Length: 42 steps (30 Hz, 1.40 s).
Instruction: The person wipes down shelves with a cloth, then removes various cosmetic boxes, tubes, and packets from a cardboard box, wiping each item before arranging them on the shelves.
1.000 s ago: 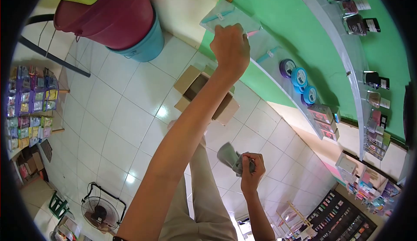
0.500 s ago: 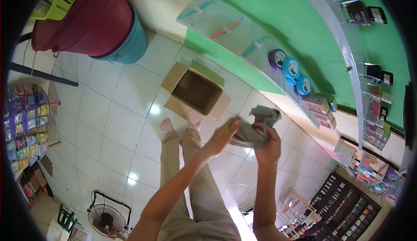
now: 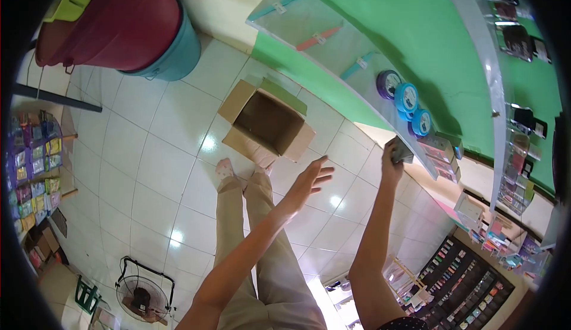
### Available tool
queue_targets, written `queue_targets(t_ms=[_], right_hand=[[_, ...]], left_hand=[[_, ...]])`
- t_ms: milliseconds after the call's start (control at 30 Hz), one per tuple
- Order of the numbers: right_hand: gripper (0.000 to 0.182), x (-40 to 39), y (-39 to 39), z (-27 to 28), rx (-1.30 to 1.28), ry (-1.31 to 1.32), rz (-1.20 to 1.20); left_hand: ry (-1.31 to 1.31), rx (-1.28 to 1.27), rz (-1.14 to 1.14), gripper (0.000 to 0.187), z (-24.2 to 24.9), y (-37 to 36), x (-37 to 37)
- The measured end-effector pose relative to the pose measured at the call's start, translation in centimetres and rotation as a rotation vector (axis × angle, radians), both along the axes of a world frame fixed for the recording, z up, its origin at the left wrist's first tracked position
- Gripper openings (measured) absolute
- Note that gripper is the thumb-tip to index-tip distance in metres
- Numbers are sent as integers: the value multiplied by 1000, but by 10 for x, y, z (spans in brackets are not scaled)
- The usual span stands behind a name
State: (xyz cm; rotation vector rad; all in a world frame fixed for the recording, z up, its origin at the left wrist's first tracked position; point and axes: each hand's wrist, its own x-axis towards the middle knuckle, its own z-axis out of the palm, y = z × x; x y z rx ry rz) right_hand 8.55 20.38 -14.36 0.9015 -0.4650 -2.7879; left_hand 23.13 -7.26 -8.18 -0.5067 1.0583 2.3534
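My right hand [image 3: 391, 163] is closed around a bunched grey cloth [image 3: 402, 150] at the front edge of the lower wall shelf [image 3: 333, 62]. My left hand [image 3: 306, 186] hangs in the air over the tiled floor, fingers spread, holding nothing. On that shelf, near my right hand, are a purple round tub [image 3: 388, 85], a blue round tub [image 3: 407, 97] and small pinkish boxes [image 3: 439, 157]. Farther along lie slim turquoise and pink items [image 3: 319, 38] with white tags. Whether the cloth touches the shelf is hard to tell.
An open cardboard box [image 3: 299, 143] stands on the floor by my feet. Nested buckets, one dark red [image 3: 119, 26], one blue [image 3: 184, 56], stand at upper left. A fan [image 3: 141, 299] is at lower left. Nail polish bottles [image 3: 516, 41] line the upper shelf.
My right hand has carried the grey cloth up and right to the shelf edge. My left hand has let go of the cloth and its fingers have opened.
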Motion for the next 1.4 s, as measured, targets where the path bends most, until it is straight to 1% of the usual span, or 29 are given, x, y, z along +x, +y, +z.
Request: queue_targets(t_ms=[33,167,200,233,300,333,400,433,500,533,567,600,667,733,767,800,867,900,967,1033,1100,1133,1167,1200,1233,1267,1333,1367,1400], right_hand=[[29,-11,-16,2,-4,-9,7],[29,-43,-57,-12,179,293,37],[30,-41,-88,-5,213,345,39],[30,-41,-112,-1,207,341,43],[31,-40,-159,8,52,405,137],[24,-40,-187,24,203,231,151],[25,-36,-223,23,9,207,260],[25,-31,-240,26,6,194,277],[26,-23,-267,30,191,166,512],[26,-19,-265,14,189,155,530],[28,-13,-256,-13,326,352,697],[30,-5,-250,-39,457,557,860],[34,19,-242,-73,792,-43,990],[39,49,-208,-152,1345,-63,1062],[43,64,-191,-178,1578,-149,1226],[48,76,-177,-195,1812,-237,1387],[58,85,-169,-199,2234,-249,1756],[58,86,-163,-214,2225,-248,1782],[64,90,-146,-243,2358,-205,1848],[62,89,-146,-276,2425,-304,1843],[51,86,-143,-308,2420,-346,1793],[51,88,-144,-308,2416,-362,1812],[43,84,-146,-304,2352,-273,1797],[37,79,-144,-301,2291,-185,1767],[30,81,-143,-295,2337,32,1773],[30,81,-140,-282,2348,29,1753],[27,88,-139,-242,2219,473,1802],[26,91,-140,-216,2258,581,1811],[25,95,-144,-182,2302,685,1816]], left_hand=[[-50,-41,-12,75,-9,-5,7],[-168,-113,6,74,-28,-26,41],[-221,-124,24,73,-30,-31,47],[-276,-136,42,72,-32,-36,53],[-303,-137,73,69,-39,-42,65],[-325,-133,100,67,-42,-45,69],[-353,-151,122,67,-47,-50,74],[-372,-168,133,68,-50,-52,77],[-411,-178,175,64,-58,-56,81],[-434,-191,201,60,-62,-58,83],[-448,-187,217,60,-65,-60,87],[-450,-207,260,54,-69,-62,89],[-462,-231,319,48,-81,-69,96],[-456,-316,364,38,-94,-71,111],[-471,-317,375,38,-99,-73,118],[-510,-319,411,38,-105,-74,126],[-568,-321,454,38,-121,-76,143],[-598,-345,450,38,-131,-76,154],[-645,-366,438,38,-149,-76,172],[-722,-317,481,39,-162,-72,188],[-764,-346,435,40,-171,-68,199],[-778,-381,396,42,-172,-66,203],[-781,-377,390,42,-173,-63,205],[-716,-558,307,47,-172,-63,203],[-641,-736,225,52,-169,-65,200],[-624,-736,225,52,-164,-66,195],[-316,-1478,94,67,-141,-82,164],[-284,-1482,109,67,-125,-93,146],[-325,-1674,-28,72,-107,-103,127]])
